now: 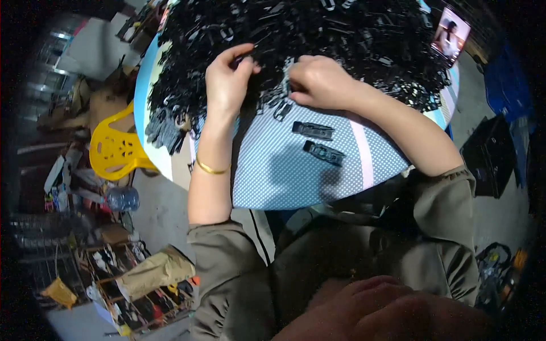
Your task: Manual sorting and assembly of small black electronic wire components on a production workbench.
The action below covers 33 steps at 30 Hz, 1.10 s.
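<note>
My left hand is over the near part of a big heap of small black plastic pieces. Its index finger and thumb are apart, and I see nothing held between them. Just to its right, my right hand is closed, its fingers curled under. A narrow greyish piece shows beside its fingertips; whether they grip it is hidden. On the blue dotted table cover lie two black clip-like parts, an upper one and a lower one. A small loose piece lies at the heap's near edge.
Grey gloves lie on the left of the round table. A phone with a lit screen stands at the far right edge. A yellow plastic chair and a water jug are to the left, a black box to the right.
</note>
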### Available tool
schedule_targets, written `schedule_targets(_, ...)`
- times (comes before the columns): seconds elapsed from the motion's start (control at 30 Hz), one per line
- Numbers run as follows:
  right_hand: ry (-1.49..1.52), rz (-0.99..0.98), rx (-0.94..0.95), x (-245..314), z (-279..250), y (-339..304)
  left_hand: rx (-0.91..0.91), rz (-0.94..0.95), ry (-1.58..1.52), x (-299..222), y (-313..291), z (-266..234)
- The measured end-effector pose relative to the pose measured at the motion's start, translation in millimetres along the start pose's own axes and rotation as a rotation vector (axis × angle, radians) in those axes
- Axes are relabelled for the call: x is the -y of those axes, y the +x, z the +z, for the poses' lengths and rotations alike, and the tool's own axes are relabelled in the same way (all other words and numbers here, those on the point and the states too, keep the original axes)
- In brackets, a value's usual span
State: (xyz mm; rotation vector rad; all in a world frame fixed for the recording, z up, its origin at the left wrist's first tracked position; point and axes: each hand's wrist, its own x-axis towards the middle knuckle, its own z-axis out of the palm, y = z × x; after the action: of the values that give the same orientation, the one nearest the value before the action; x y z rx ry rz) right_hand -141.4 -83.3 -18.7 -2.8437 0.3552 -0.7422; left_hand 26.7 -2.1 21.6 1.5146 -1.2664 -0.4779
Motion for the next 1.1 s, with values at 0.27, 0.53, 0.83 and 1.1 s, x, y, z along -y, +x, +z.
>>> schedule_targets(0.27, 0.065, 0.013, -0.202, -9, -8, 0, 0.192, -0.203, -0.340, 2, -1, 8)
schedule_targets(0.53, 0.997, 0.455, -0.135, -8, -31, 1, 0.139, -0.318, -0.675, 9, -9, 26)
schedule_targets(0.83, 1.045, 0.378, -0.147, -9, -31, 2, 0.149, -0.019, -0.496, 10, -11, 37)
schedule_targets(1.1, 1.001, 0.465, -0.167, -2, -33, 1, 0.119, -0.040, -0.254, 6, -17, 34)
